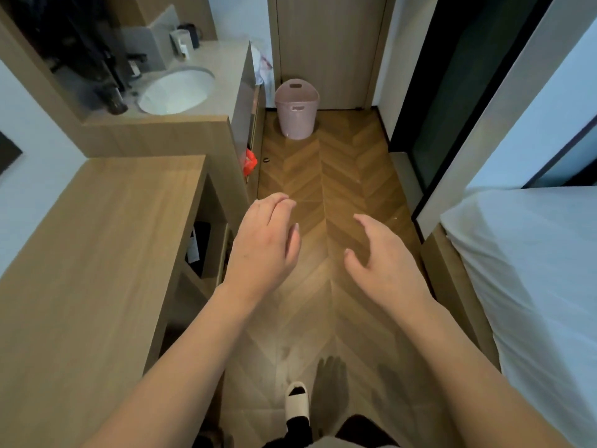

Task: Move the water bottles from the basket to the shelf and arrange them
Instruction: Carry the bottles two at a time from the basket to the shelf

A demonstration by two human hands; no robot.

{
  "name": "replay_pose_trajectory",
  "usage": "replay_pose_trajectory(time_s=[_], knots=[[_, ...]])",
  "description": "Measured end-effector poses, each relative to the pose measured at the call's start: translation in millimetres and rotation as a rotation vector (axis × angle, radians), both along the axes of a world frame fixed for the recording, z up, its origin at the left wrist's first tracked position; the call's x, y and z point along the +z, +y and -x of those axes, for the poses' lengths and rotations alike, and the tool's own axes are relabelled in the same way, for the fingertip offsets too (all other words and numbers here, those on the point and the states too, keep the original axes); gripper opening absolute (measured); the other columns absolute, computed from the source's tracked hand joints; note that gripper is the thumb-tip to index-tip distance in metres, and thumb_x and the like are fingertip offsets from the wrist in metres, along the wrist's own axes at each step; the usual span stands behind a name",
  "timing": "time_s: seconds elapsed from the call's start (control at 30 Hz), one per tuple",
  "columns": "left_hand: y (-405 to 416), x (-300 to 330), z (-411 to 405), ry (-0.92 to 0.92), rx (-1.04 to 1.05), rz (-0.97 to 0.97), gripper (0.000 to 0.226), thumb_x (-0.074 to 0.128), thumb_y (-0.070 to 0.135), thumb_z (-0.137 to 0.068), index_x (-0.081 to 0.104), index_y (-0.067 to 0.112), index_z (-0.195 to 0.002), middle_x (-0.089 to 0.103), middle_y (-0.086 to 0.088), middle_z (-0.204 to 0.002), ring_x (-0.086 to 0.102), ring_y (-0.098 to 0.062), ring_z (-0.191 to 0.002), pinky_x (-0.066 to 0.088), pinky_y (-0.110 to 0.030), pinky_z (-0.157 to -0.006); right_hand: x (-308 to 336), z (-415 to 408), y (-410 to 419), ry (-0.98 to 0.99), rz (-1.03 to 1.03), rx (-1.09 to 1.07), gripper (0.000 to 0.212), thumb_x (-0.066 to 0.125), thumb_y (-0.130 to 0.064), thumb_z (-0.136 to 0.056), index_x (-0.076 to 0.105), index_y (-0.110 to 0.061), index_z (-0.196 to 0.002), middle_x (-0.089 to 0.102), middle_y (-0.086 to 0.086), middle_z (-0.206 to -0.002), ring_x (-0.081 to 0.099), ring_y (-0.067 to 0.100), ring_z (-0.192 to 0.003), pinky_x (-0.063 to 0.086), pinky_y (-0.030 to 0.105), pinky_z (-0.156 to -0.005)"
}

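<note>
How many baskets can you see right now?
1: a pink basket on the floor at the far end of the hallway, by the door. Its inside is hidden from here, so any bottles in it can't be seen.

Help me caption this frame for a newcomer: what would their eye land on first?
Two bare hands, the left hand and right hand, reach forward empty above the herringbone wooden floor. Beyond them a pale pink plastic basket stands on the floor by the closed wooden door. At upper left sits a white oval sink.
</note>
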State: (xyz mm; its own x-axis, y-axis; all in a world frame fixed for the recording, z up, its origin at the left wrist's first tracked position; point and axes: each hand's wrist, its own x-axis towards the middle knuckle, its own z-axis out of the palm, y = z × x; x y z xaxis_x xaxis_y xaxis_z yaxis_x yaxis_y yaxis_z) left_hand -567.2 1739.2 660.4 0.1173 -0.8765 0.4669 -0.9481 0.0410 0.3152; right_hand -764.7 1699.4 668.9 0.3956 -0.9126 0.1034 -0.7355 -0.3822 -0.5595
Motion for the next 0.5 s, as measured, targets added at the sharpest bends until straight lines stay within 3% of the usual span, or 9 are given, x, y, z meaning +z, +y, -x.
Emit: replay_pose_trajectory(time_s=[0.1, 0.27, 0.37, 0.5], knots=[[-57.6, 2.3, -12.3, -0.014, -0.02, -0.004, 0.032, 0.058, 0.019, -0.094, 0.06, 0.005, -0.123, 0.059, -0.009, -0.126, 0.052, -0.02, -0.12, 0.038, -0.029, -0.107, 1.9, -12.3, -52.7, -0.006, -0.012, -0.027, 0.061, 0.058, -0.031, -0.095, 0.035, -0.021, -0.15, 0.042, -0.002, -0.151, 0.04, 0.01, -0.137, 0.026, 0.019, -0.108], [-161.0, -7.7, -25.3, -0.03, -0.056, -0.063, 0.033, 0.058, 0.021, -0.094, 0.06, 0.007, -0.124, 0.059, -0.007, -0.127, 0.052, -0.019, -0.12, 0.036, -0.026, -0.107, -6.2, -21.0, -150.7, -0.015, -0.06, -0.065, 0.061, 0.058, -0.032, -0.094, 0.035, -0.022, -0.15, 0.042, -0.003, -0.15, 0.054, 0.014, -0.123, 0.037, 0.026, -0.107], [-236.5, -10.8, -30.2, -0.044, -0.05, -0.077, 0.034, 0.058, 0.023, -0.094, 0.059, 0.009, -0.125, 0.059, -0.005, -0.128, 0.052, -0.017, -0.121, 0.033, -0.023, -0.107, -13.3, -24.4, -227.7, -0.013, -0.055, -0.067, 0.06, 0.058, -0.031, -0.094, 0.035, -0.021, -0.149, 0.043, -0.002, -0.149, 0.051, 0.013, -0.125, 0.032, 0.021, -0.104], [-341.0, -4.6, -35.5, -0.065, -0.046, -0.078, 0.034, 0.058, 0.023, -0.094, 0.059, 0.01, -0.126, 0.059, -0.005, -0.129, 0.051, -0.017, -0.123, 0.034, -0.026, -0.109, -8.6, -25.3, -338.9, -0.051, -0.034, -0.062, 0.06, 0.058, -0.034, -0.094, 0.035, -0.022, -0.149, 0.043, -0.003, -0.149, 0.057, 0.017, -0.117, 0.042, 0.03, -0.107]])
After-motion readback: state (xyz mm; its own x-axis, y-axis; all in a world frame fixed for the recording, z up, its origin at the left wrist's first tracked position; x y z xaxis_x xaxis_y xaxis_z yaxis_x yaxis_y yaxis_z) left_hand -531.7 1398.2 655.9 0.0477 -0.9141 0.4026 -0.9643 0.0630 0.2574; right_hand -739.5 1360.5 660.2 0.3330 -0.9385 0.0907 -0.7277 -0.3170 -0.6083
